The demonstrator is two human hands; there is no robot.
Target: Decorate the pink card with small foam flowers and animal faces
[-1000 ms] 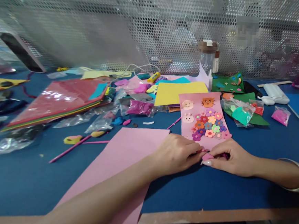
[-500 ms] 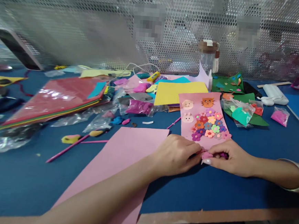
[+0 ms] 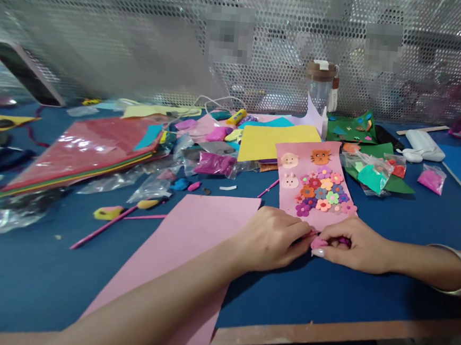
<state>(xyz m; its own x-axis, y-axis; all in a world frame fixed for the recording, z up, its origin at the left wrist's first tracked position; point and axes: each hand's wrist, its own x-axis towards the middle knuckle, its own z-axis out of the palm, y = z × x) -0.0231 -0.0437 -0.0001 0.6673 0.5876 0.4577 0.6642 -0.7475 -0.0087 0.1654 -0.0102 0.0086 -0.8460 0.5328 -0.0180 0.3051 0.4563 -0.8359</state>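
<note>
My right hand (image 3: 356, 245) is closed in a pinch on a small lump of pink clay (image 3: 318, 244), with some darker magenta showing behind the fingers. Just to its left, the closed fingertips of my left hand (image 3: 275, 237) hold a tiny pinkish bit, too small and hidden to name. Both hands are at the lower edge of a pink card (image 3: 297, 201), which bears a cluster of colourful clay flowers (image 3: 325, 190), an orange cat face (image 3: 320, 157) and two pale animal faces. Under my left forearm lies a plain pink sheet (image 3: 193, 244).
Purple sculpting sticks (image 3: 104, 228) lie at left, near bagged coloured sheets (image 3: 84, 150). Behind the card are a yellow sheet (image 3: 277, 139) and a lidded cup (image 3: 320, 89). Bagged clay (image 3: 374, 177) and a white case (image 3: 424, 145) are at right. A perforated metal panel (image 3: 163, 55) stands behind.
The fingertips of my two hands have drawn slightly apart. The pink clay in my right hand sits a little lower and shows more. The rest looks the same.
</note>
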